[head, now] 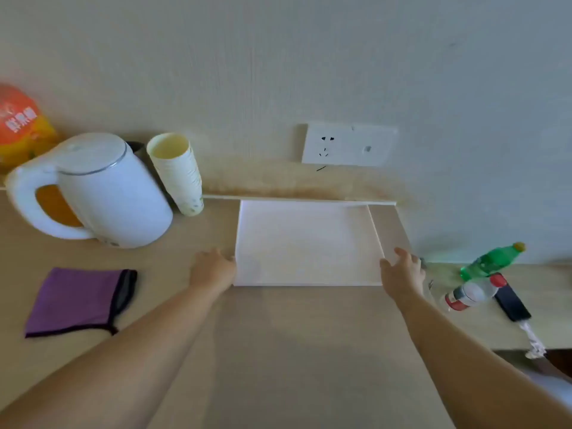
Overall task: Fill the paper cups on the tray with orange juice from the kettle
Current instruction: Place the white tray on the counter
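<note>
Looking down from my head camera, I have my left hand against the near left edge of the white tray. Its fingers are bent at the rim, and I cannot tell whether they grip it. My right hand is at the tray's right edge with the fingers spread and loose and the thumb touching the rim.

The tray lies flat on the table, its far side close to the wall below a wall socket. The white kettle stands to the left of the tray, lid shut and handle toward me. The stack of paper cups stands just beside it, between kettle and tray.

An orange packet sits behind the kettle and a purple cloth lies in front of it. To the right are a green bottle and a red-capped bottle.
</note>
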